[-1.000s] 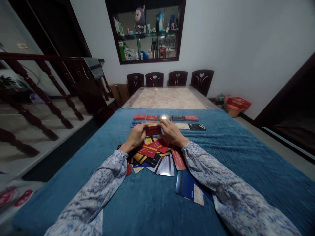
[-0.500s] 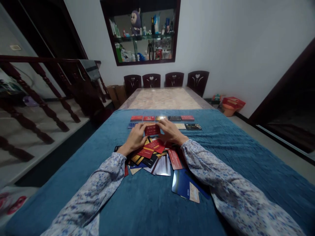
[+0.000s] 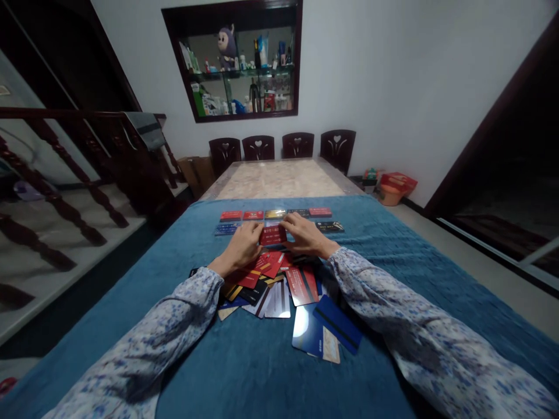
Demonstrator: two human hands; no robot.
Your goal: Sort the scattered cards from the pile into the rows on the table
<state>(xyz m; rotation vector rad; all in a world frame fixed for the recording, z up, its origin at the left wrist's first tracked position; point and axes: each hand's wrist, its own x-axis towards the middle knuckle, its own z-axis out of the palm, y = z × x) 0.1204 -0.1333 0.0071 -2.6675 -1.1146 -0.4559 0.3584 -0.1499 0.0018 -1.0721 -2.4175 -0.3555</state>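
Note:
Between my two hands stands a dark red card (image 3: 273,234), tilted up with its printed face toward me. My left hand (image 3: 245,243) pinches its left edge, and my right hand (image 3: 304,234) grips the right edge. Whether it is one card or a small stack, I cannot tell. Just below my hands lies a loose pile of cards: red cards (image 3: 302,286), a white card with a dark stripe (image 3: 278,300), and black and gold ones. Nearer to me, blue cards (image 3: 338,323) overlap a beige card.
Beyond my hands, cards lie in two rows, including a red card (image 3: 320,212), a blue card (image 3: 227,229) and a black card (image 3: 329,227). A blue cloth (image 3: 209,372) covers the near part of the table; several dark chairs (image 3: 338,148) stand at its far end.
My view has turned slightly to the right. The red card's face now shows more fully between my hands, which still hold it in much the same place.

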